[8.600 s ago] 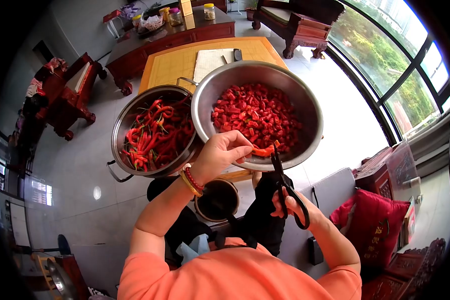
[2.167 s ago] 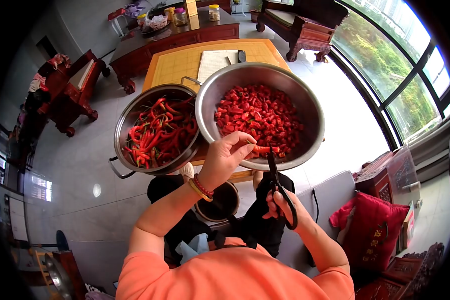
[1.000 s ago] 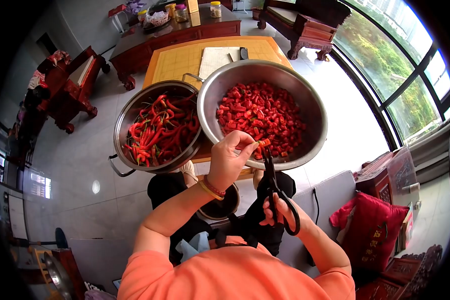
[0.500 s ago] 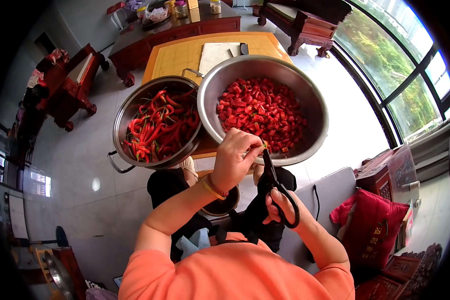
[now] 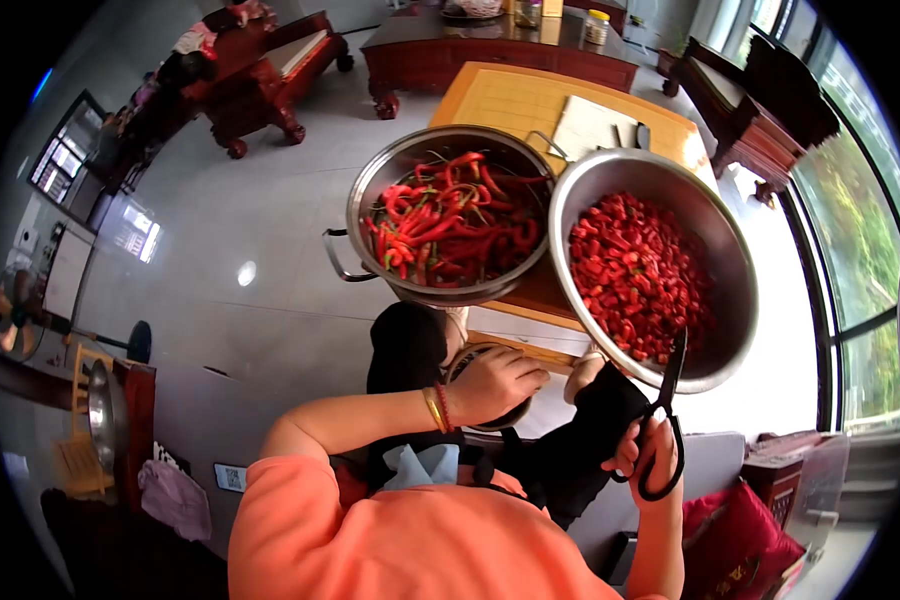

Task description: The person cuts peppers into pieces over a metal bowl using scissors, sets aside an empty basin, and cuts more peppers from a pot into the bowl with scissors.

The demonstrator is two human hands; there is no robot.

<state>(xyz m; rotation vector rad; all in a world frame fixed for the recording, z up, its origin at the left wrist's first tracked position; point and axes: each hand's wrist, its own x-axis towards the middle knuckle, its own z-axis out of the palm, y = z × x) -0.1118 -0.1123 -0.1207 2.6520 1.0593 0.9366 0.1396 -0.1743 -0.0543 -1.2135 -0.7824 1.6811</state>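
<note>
My left hand [image 5: 498, 385], with bracelets at the wrist, is over a dark round bin [image 5: 515, 415] between my legs. Its fingers are curled down and together; whatever they hold is hidden. A pair of black-handled scissors [image 5: 667, 392] is in my right hand [image 5: 653, 447], with the blades pointing up over the near rim of a wide metal basin [image 5: 738, 270]. Inside the basin lie cut red chili pieces [image 5: 635, 270]. To its left, a two-handled steel pot [image 5: 358, 205] contains whole red chilies [image 5: 450, 220], some with green stems.
Pot and basin stand on a yellow wooden table [image 5: 510, 90], with a white board [image 5: 588, 128] and a dark-handled knife [image 5: 642, 135] behind them. A red cushion [image 5: 740, 540] is at my lower right. A phone [image 5: 230, 477] lies at my left.
My left hand has gone from the scissor tips at the basin down to the bin. My right hand and the scissors have moved apart from it. The view has swung left.
</note>
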